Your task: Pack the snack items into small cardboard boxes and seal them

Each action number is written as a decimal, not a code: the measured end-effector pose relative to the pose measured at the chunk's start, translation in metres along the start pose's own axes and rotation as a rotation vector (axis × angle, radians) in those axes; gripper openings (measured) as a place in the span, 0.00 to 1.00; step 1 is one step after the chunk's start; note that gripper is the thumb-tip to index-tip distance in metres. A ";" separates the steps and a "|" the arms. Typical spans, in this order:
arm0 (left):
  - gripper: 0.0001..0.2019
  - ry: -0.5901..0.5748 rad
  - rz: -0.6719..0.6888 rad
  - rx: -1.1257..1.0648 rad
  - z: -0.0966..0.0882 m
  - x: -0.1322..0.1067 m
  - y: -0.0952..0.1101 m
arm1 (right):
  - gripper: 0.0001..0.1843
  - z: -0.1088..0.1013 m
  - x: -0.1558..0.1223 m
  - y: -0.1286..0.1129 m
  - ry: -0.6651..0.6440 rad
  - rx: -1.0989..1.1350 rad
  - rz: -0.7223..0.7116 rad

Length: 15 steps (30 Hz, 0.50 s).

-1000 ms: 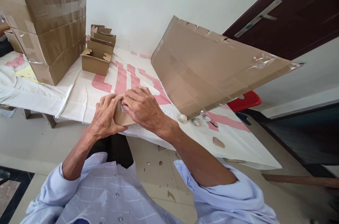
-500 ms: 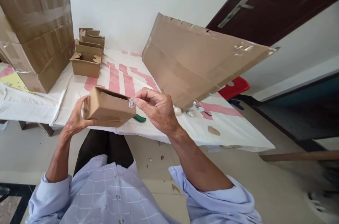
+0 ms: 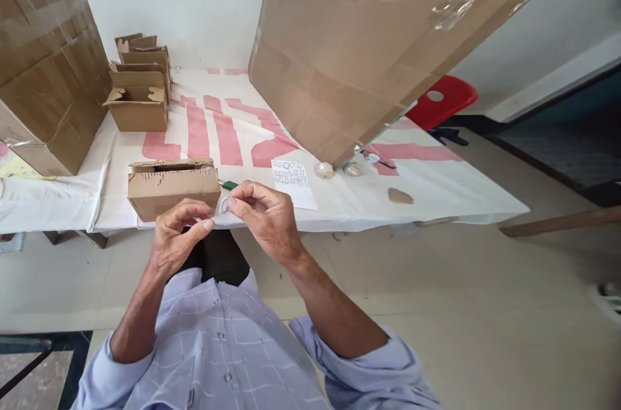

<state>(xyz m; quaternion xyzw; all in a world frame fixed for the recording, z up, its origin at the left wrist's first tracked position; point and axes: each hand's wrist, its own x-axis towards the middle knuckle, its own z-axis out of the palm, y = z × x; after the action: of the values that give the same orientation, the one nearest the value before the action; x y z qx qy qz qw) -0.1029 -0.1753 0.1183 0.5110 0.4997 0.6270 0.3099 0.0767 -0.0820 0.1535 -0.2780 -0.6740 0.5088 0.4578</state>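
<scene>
Down on the cloth-covered tabletop [image 3: 349,200], at its near left, stands the brown carton [image 3: 172,185] that the left hand [image 3: 178,235] held up half a second ago; that grip now looks released, its fingers parted around nothing visible, and the right hand [image 3: 268,219] has come closer to it, thumb and forefinger pinching a small paper label [image 3: 224,205] between the two. Being so close to the near edge, the carton could be tipped or pushed off by a careless wrist; the green-handled tool [image 3: 229,185] just to its right might be knocked as the right hand shifts; the label, in so slight a pinch, could crease, cling to the wrong fingertip or drop to the floor. Among what is unclear, the big taped box stack [image 3: 53,80] is cut off at far left, the carton's inside shows only as a dark slit, whether the left fingers touch its near face cannot be told, the right hand partly hides the tool, and the label's marks are too small to read.
</scene>
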 end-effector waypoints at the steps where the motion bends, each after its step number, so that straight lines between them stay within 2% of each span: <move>1: 0.17 -0.034 -0.021 -0.050 0.007 0.002 -0.001 | 0.10 -0.001 -0.004 0.003 0.011 0.002 0.001; 7: 0.14 -0.117 -0.023 -0.051 0.026 0.007 -0.007 | 0.11 -0.007 -0.019 0.021 0.057 -0.001 0.041; 15: 0.13 -0.130 0.005 -0.051 0.034 0.011 -0.011 | 0.10 -0.011 -0.024 0.026 0.091 0.050 0.071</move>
<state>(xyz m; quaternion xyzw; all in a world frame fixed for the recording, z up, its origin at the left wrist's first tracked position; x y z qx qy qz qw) -0.0749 -0.1519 0.1109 0.5439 0.4609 0.6060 0.3530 0.0940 -0.0887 0.1220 -0.3131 -0.6292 0.5284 0.4764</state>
